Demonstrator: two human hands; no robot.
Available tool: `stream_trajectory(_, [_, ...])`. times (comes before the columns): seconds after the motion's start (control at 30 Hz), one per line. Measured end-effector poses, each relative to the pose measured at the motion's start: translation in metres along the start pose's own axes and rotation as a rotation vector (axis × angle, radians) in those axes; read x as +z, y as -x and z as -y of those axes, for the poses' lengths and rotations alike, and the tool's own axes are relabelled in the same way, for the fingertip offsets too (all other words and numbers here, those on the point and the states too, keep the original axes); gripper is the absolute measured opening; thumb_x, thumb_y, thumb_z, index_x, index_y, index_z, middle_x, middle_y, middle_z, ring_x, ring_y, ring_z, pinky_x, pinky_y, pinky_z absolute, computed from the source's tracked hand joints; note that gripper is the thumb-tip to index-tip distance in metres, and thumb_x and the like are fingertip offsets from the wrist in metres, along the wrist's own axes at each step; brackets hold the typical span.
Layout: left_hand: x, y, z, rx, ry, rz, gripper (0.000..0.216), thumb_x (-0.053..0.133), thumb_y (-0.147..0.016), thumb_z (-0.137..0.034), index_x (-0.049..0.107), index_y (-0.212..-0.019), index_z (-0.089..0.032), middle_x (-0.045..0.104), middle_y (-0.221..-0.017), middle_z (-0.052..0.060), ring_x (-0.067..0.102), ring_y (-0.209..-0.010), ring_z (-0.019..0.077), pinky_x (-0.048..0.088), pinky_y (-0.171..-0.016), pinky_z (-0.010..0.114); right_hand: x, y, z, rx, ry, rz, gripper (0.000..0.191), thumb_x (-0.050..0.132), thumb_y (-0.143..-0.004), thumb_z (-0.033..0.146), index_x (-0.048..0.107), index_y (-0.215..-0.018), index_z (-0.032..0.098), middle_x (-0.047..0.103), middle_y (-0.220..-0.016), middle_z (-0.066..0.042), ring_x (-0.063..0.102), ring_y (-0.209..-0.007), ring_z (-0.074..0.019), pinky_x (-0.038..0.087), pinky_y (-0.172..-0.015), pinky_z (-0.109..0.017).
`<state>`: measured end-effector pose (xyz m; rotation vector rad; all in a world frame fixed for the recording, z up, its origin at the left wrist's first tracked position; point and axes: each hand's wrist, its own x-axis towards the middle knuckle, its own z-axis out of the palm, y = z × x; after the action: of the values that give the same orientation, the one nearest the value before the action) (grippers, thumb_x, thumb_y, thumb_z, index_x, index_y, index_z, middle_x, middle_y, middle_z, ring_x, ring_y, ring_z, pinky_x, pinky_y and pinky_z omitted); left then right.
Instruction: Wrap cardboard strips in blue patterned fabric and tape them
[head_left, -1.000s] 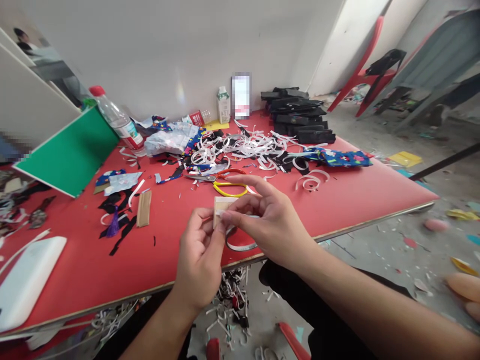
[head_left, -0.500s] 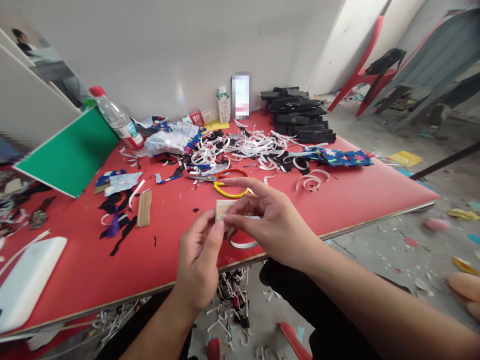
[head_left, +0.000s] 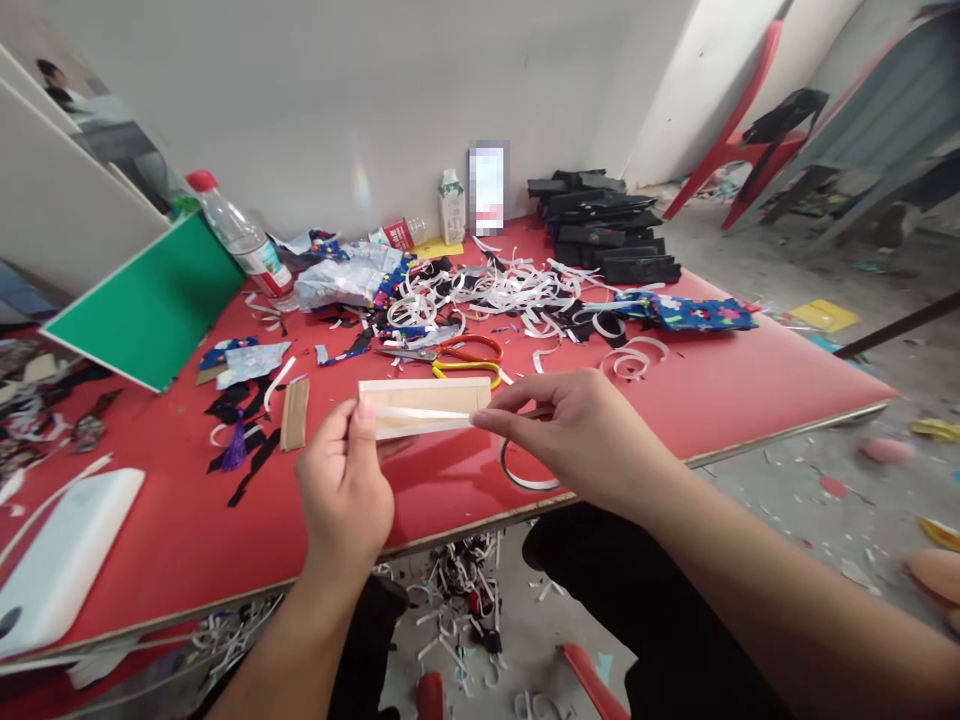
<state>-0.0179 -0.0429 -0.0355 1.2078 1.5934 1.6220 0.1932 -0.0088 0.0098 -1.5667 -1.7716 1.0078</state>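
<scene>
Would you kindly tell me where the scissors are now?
The scissors lie slightly left of centre in the head view, just beyond the beige panel.

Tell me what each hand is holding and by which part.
The left hand grips the tan card by its left end; the right hand pinches a white strip near its right end.

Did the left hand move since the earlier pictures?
Yes. The left hand moved left, closer to the tan strip lying on the red table.
</scene>
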Motion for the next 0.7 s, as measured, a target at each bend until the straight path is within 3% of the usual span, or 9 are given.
stream_trajectory(0.13, [-0.006, -0.005, -0.003, -0.019, 0.183, 0.014, 0.031, 0.071, -0.097, -0.048, 0.076, -0.103, -0.018, 0.080, -0.087, 0.004, 0.077, -0.075, 0.0206, 0.067, -0.066, 0.031, -0.005, -0.007, -0.005, 0.092, -0.066, -0.028, 0.032, 0.080, -0.080, 0.055, 0.081, -0.081, 0.022, 0.066, -0.057, 0.001, 0.055, -0.050, -0.0140, 0.034, -0.048, -0.028])
stream_trajectory(0.33, [-0.009, -0.001, -0.009, -0.064, 0.297, 0.005, 0.026, 0.075, -0.096, -0.043, 0.079, -0.101, -0.018, 0.083, -0.094, 0.006, 0.080, -0.079, 0.0197, 0.070, -0.073, 0.033, 0.000, -0.012, -0.008, 0.080, -0.090, -0.048, 0.029, 0.084, -0.079, 0.049, 0.078, -0.074, 0.021, 0.065, -0.058, 0.000, 0.051, -0.050, -0.0124, 0.035, -0.047, -0.027])
stream_trajectory(0.53, [-0.008, 0.001, -0.013, -0.070, 0.315, 0.001, 0.025, 0.075, -0.096, -0.042, 0.080, -0.100, -0.018, 0.083, -0.096, 0.007, 0.081, -0.081, 0.0208, 0.070, -0.074, 0.033, -0.001, -0.013, -0.008, 0.042, -0.118, -0.061, 0.031, 0.087, -0.078, 0.045, 0.076, -0.068, 0.019, 0.053, -0.049, 0.004, 0.040, -0.042, -0.0087, 0.024, -0.041, -0.026])
stream_trajectory(0.7, [-0.008, 0.003, -0.019, -0.041, 0.327, 0.015, 0.024, 0.075, -0.097, -0.041, 0.081, -0.098, -0.018, 0.083, -0.094, 0.007, 0.082, -0.089, 0.0223, 0.070, -0.077, 0.032, -0.001, -0.014, -0.008, 0.043, -0.122, -0.041, 0.031, 0.086, -0.079, 0.046, 0.076, -0.069, 0.019, 0.051, -0.050, 0.004, 0.039, -0.044, -0.0087, 0.025, -0.042, -0.025])
